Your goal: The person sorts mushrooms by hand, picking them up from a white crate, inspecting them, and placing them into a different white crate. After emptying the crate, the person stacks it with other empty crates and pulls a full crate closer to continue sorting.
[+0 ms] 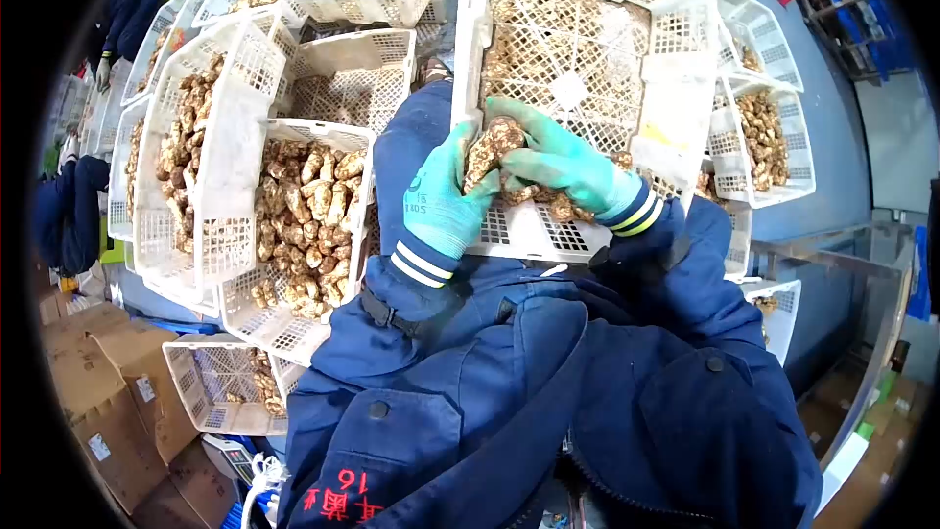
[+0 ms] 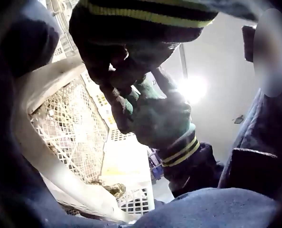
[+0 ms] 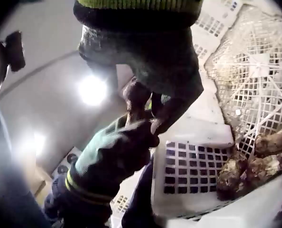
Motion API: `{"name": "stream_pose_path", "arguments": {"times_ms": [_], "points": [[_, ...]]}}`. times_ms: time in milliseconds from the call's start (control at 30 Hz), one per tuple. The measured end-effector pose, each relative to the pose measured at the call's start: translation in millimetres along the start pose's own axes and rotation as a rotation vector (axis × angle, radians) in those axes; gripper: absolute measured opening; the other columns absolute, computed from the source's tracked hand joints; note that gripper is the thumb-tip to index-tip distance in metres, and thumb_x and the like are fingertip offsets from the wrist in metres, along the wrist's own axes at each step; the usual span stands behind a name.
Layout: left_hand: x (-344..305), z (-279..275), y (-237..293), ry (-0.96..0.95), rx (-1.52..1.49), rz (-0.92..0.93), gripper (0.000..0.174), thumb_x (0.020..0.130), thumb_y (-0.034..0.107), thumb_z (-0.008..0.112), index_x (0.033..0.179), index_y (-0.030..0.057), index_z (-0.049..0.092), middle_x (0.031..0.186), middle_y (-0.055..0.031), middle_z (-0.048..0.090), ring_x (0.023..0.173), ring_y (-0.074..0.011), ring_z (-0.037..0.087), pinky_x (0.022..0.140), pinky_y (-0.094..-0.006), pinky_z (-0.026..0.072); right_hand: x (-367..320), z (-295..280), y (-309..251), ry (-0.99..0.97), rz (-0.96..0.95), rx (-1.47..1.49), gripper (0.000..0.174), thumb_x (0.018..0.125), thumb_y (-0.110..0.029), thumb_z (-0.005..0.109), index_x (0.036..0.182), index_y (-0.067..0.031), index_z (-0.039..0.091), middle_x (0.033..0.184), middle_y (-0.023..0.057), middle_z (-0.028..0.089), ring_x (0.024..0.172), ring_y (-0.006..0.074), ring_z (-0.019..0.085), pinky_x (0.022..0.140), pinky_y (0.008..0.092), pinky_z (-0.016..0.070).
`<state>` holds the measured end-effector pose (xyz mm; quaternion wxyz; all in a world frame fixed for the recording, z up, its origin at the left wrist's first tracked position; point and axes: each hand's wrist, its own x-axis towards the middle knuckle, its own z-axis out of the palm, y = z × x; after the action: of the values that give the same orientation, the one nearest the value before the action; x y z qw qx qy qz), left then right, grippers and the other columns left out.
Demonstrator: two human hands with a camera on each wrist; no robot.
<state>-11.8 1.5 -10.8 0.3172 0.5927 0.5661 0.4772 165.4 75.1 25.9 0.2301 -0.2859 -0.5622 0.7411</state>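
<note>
Both hands wear green gloves and meet over the near end of a large white plastic crate (image 1: 681, 69). My left hand (image 1: 443, 198) grips a mottled brown and cream mushroom (image 1: 492, 149) from its left side. From the right, my right hand (image 1: 573, 165) pinches the same mushroom, its fingers bent around the far side and the thumb near. In the right wrist view the mushroom (image 3: 137, 93) shows a dark rounded cap and a paler stem between the gloves. Several more mushrooms (image 3: 232, 175) lie in the crate's near end, just under the hands.
To the left, a white crate (image 1: 364, 152) is full of mushrooms; others stand stacked behind it. More crates (image 1: 774, 142) line the right side. Cardboard boxes (image 1: 117, 382) stand at lower left, near a metal frame's opposite side. Another person's dark-trousered leg (image 1: 73, 211) shows far left.
</note>
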Motion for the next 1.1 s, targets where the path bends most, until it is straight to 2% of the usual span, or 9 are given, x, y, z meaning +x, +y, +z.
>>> {"name": "stream_pose_path", "arguments": {"times_ms": [167, 233, 267, 400, 567, 667, 767, 1033, 1100], "points": [[-6, -9, 21, -0.174, -0.442, -0.313, 0.064, 0.088, 0.005, 0.065, 0.143, -0.0067, 0.034, 0.13, -0.0176, 0.055, 0.115, -0.0226, 0.057, 0.098, -0.0315, 0.0464, -8, -1, -11, 0.156, -0.049, 0.177, 0.05, 0.09, -0.01, 0.065, 0.136, 0.0003, 0.047, 0.112, 0.0062, 0.06, 0.097, 0.0113, 0.059, 0.084, 0.0228, 0.0486], [-10, -23, 18, -0.328, -1.053, -0.692, 0.054, 0.093, 0.006, 0.053, 0.143, -0.0048, 0.033, 0.11, -0.0166, 0.064, 0.085, -0.0253, 0.067, 0.074, -0.0326, 0.056, -12, -9, -12, 0.174, -0.16, 0.056, 0.049, 0.09, -0.012, 0.065, 0.135, -0.0002, 0.049, 0.122, 0.0075, 0.059, 0.109, 0.0141, 0.056, 0.096, 0.026, 0.0446], [-9, -25, 2, -0.35, -0.521, 0.004, 0.051, 0.094, 0.007, 0.053, 0.141, -0.0044, 0.035, 0.109, -0.0177, 0.063, 0.084, -0.0249, 0.067, 0.071, -0.0325, 0.0561, -13, -12, -16, 0.174, -0.274, -0.166, 0.05, 0.09, -0.014, 0.065, 0.135, -0.0005, 0.049, 0.129, 0.0073, 0.057, 0.119, 0.016, 0.051, 0.103, 0.0286, 0.039], [-15, -19, 3, -0.526, -0.818, -0.478, 0.039, 0.094, 0.009, 0.056, 0.128, -0.0029, 0.042, 0.109, -0.0228, 0.06, 0.086, -0.0291, 0.065, 0.071, -0.0352, 0.0557, -15, -12, -16, 0.18, -0.185, -0.089, 0.051, 0.09, -0.018, 0.06, 0.137, -0.001, 0.049, 0.128, 0.0088, 0.057, 0.117, 0.0176, 0.053, 0.1, 0.0288, 0.04], [-19, -11, -6, -0.576, -1.328, -0.664, 0.022, 0.095, 0.013, 0.055, 0.113, 0.0017, 0.05, 0.106, -0.0241, 0.058, 0.082, -0.0257, 0.061, 0.065, -0.0294, 0.0505, -16, -9, 21, 0.165, -0.375, -0.627, 0.028, 0.09, -0.016, 0.059, 0.117, -0.0088, 0.063, 0.096, 0.0067, 0.057, 0.087, 0.0199, 0.058, 0.075, 0.0323, 0.0468], [-32, 2, -41, -0.468, -0.951, -0.632, 0.03, 0.098, 0.019, 0.053, 0.119, -0.0026, 0.051, 0.104, -0.0184, 0.058, 0.077, -0.0181, 0.053, 0.063, -0.0252, 0.0461, -18, 7, 25, 0.255, -0.367, -0.51, 0.021, 0.086, -0.013, 0.056, 0.103, -0.0113, 0.069, 0.072, 0.0061, 0.05, 0.065, 0.0243, 0.054, 0.056, 0.035, 0.0441], [-22, -6, -22, -0.589, -0.728, -0.527, 0.04, 0.102, 0.025, 0.048, 0.128, -0.0051, 0.049, 0.104, -0.0152, 0.058, 0.072, -0.014, 0.048, 0.063, -0.0248, 0.0455, -14, -10, 50, 0.171, -0.242, -0.325, 0.023, 0.091, -0.014, 0.054, 0.108, -0.006, 0.066, 0.077, 0.0037, 0.051, 0.068, 0.017, 0.052, 0.061, 0.0298, 0.0441], [-16, 7, 10, -0.48, -1.842, -0.607, 0.037, 0.101, 0.016, 0.045, 0.132, -0.0051, 0.043, 0.109, -0.0195, 0.063, 0.082, -0.025, 0.065, 0.068, -0.0301, 0.0532, -8, 14, 14, 0.114, -0.078, 0.094, 0.042, 0.094, -0.022, 0.062, 0.128, 0.0001, 0.053, 0.106, 0.0027, 0.062, 0.092, 0.0134, 0.058, 0.084, 0.0286, 0.0486], [-18, 2, 4, -0.428, -1.413, -0.629, 0.04, 0.104, 0.024, 0.042, 0.13, -0.006, 0.045, 0.105, -0.0176, 0.064, 0.074, -0.0211, 0.061, 0.068, -0.029, 0.0524, 1, 11, 11, 0.024, -0.076, 0.082, 0.055, 0.089, -0.017, 0.062, 0.137, 0.003, 0.043, 0.121, 0.0074, 0.058, 0.107, 0.0135, 0.055, 0.096, 0.0278, 0.0442]]}}
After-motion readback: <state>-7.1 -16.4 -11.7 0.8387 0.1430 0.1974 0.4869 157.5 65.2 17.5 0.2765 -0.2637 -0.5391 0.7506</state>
